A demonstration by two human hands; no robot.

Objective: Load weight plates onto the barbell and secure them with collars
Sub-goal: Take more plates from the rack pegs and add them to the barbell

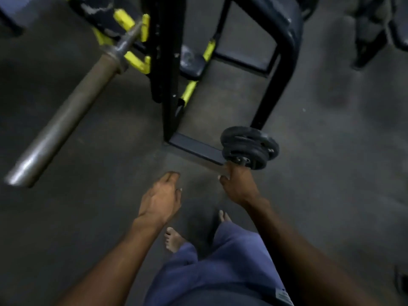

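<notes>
The bare steel sleeve of the barbell juts toward me at the upper left, resting on a yellow hook of the black rack; nothing is on the sleeve. A small stack of black weight plates hangs on a peg at the rack's lower right post. My right hand reaches up to the stack, its fingertips touching the underside by the peg's end. My left hand hovers lower and to the left over the floor, fingers loosely curled, holding nothing. No collar shows in view.
The rack's base bar lies on the dark rubber floor just ahead of my bare feet. Another dark machine frame stands at the upper right. A padded bench seat sits inside the rack.
</notes>
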